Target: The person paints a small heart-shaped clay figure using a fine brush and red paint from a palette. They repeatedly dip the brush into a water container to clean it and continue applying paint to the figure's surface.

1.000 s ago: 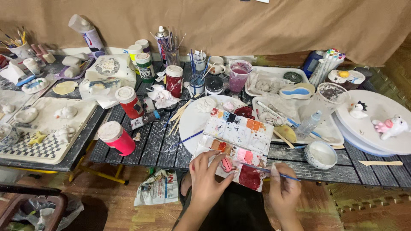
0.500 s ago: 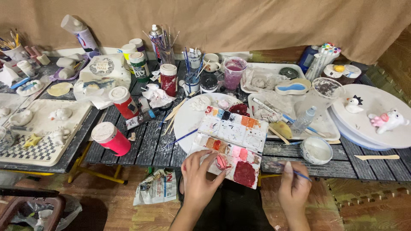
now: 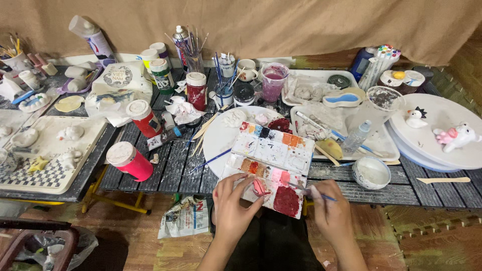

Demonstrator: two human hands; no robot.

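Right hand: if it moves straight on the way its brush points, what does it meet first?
The right hand aims its brush left, toward the palette. The tip would probably first meet the dark red paint, though depth is unclear.

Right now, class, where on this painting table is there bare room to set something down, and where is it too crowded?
Bare slats lie between the pink bottle and the paint palette, and between the small white bowl and the wooden stick. The big white disc has bare surface between its two figurines. The back row, around the brush jar, is packed.
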